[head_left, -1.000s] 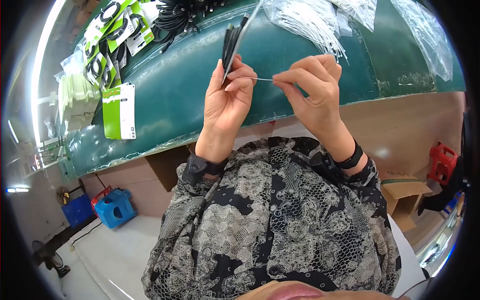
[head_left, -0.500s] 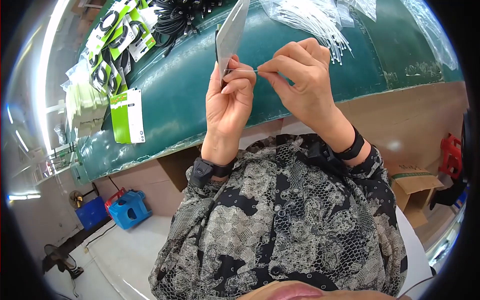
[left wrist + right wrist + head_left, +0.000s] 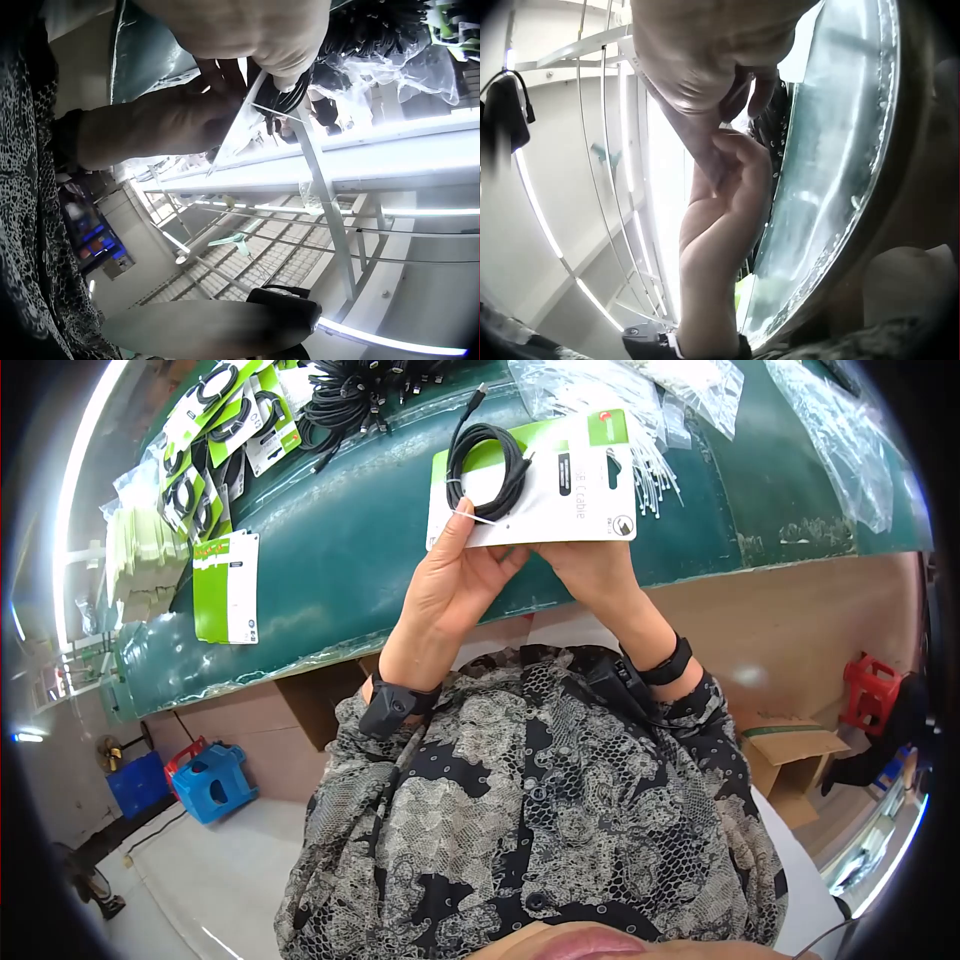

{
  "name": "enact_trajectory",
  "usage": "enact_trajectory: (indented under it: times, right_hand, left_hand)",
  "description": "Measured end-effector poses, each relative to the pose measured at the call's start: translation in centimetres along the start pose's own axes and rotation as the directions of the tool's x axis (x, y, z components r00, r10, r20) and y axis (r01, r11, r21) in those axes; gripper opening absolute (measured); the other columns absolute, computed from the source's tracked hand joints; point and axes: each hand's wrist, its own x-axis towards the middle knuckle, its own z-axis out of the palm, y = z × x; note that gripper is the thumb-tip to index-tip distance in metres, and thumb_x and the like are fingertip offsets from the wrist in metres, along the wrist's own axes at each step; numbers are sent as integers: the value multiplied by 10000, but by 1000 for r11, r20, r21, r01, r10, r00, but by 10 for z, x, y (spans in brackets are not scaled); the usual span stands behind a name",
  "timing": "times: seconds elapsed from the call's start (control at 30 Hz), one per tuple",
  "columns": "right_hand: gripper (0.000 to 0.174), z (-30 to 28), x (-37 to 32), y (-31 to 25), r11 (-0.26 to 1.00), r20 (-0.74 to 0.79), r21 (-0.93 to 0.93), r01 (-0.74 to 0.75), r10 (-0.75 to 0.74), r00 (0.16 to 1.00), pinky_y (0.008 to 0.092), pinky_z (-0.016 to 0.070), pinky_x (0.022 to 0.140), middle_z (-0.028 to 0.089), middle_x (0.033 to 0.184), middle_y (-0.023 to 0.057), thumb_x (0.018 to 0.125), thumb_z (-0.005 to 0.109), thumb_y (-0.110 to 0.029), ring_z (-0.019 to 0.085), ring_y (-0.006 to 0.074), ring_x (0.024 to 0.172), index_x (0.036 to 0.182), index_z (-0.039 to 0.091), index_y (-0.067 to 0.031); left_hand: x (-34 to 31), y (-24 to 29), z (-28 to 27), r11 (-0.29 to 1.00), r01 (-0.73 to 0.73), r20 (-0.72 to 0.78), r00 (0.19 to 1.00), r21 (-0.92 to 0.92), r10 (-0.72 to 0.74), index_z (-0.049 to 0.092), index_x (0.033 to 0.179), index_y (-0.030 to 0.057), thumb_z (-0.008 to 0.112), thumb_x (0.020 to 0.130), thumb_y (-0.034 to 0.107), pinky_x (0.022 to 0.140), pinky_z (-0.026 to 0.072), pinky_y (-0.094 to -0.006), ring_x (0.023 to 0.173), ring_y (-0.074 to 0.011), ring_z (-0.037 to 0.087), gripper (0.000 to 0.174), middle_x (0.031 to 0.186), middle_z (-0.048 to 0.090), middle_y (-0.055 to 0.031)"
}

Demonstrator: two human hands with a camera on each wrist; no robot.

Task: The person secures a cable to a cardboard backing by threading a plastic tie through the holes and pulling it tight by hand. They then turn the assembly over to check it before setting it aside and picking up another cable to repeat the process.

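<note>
A white and green packaging card is held up over the green table, its printed front facing the head camera. On it lies a coiled black cable, one plug end sticking up past the card's top edge. A thin white tie crosses the coil's lower part. My left hand grips the card's lower left, thumb on the coil and fingers behind. Behind the lower edge is my right hand, its fingers hidden by the card in the head view. The right wrist view shows both hands meeting at the card's back.
Loose white cable ties lie behind the card, with clear plastic bags to the right. At the back left are carded cables and a heap of black cables. Stacked cards and a flat green-white card sit at left.
The card has turned from edge-on to facing the head camera, showing the coil. My right hand, earlier pulling the thin white tie out to the right, has moved behind the card.
</note>
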Motion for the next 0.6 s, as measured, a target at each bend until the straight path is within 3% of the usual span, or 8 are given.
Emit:
enact_trajectory:
  times: [0.1, 0.2, 0.33, 0.43, 0.6]
  right_hand:
    - [217, -10, -1, 5, 997, 76, 57, -55, 50, 996, 315, 491, 784, 647, 1017, 91, 784, 642, 1, 620, 198, 901, 1001, 640, -16]
    - [223, -17, 0, 12, 993, 147, 78, -86, 74, 986, 300, 486, 792, 649, 1036, 75, 800, 644, -3, 613, 161, 916, 1023, 632, -10]
    - [318, -19, -3, 24, 964, 180, 107, -245, 224, 958, 289, 480, 828, 634, 1066, 75, 793, 668, 10, 604, 162, 927, 1103, 595, 0]
    - [265, -6, -9, 25, 974, 63, 133, -181, 174, 983, 296, 482, 781, 651, 1002, 74, 801, 649, -2, 610, 168, 888, 1063, 611, -10]
    - [303, -5, -14, 22, 993, -40, 25, -117, 118, 992, 287, 476, 814, 630, 1043, 61, 800, 648, 23, 594, 155, 932, 1096, 591, -4]
  left_hand:
    - [1, -4, 1, 999, 3, -51, 999, 52, 0, 509, 1209, 87, 543, 943, 220, 866, 500, -344, 1037, -174, 570, 299, 1140, 601, -60]
    - [1, -6, 5, 983, -66, -130, 988, 173, 89, 511, 1208, 106, 565, 932, 206, 867, 499, -331, 1013, -161, 579, 299, 1134, 601, -50]
    - [1, -5, 5, 968, -102, -141, 981, 228, 136, 515, 1198, 116, 588, 919, 193, 816, 500, -309, 978, -146, 589, 298, 1128, 600, -47]
    - [0, -6, 2, 950, -125, -120, 979, 285, 165, 518, 1190, 115, 597, 914, 194, 777, 499, -306, 967, -142, 595, 297, 1118, 604, -46]
    - [-3, -1, 5, 906, -125, -113, 976, 404, 185, 518, 1185, 115, 612, 904, 194, 718, 496, -305, 955, -145, 608, 307, 1093, 612, -42]
